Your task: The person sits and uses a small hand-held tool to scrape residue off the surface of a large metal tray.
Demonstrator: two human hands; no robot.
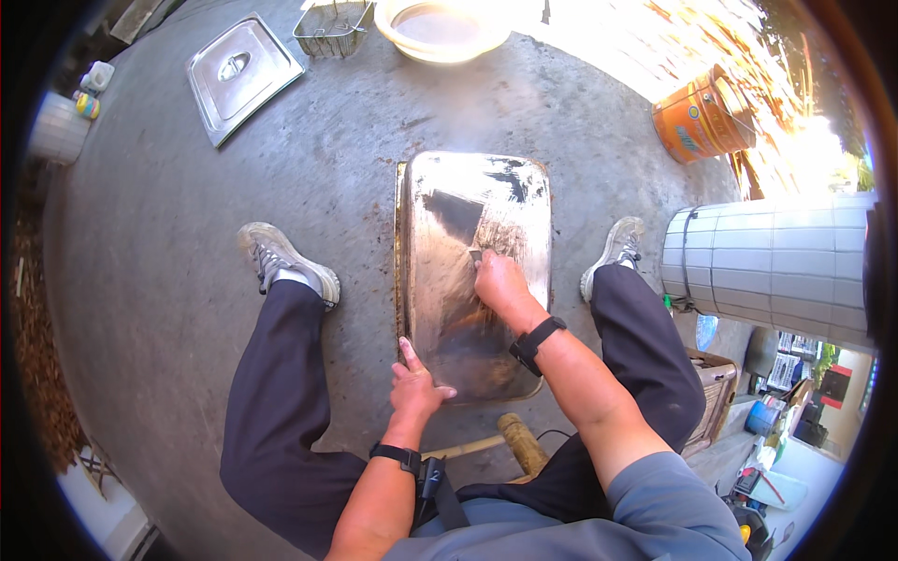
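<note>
A large rectangular metal pan [444, 318] lies upside down on the concrete between my feet, its base streaked with dark burnt residue and shiny patches. My right hand [503, 285] is closed round a small scraper [476, 255] over the middle of the pan; the fist hides most of the tool. Beside the pan's near left corner is my left hand [416, 385], its index finger stretched along the left edge and its thumb spread out against the near edge. Its other fingers are partly hidden.
Far left lies a steel lid [245, 86]. A wire basket [333, 28] and a pale basin [441, 47] stand beyond the pan. To the right are an orange bucket [700, 117] and a white tiled pillar [762, 266]. My shoes [288, 257] flank the pan.
</note>
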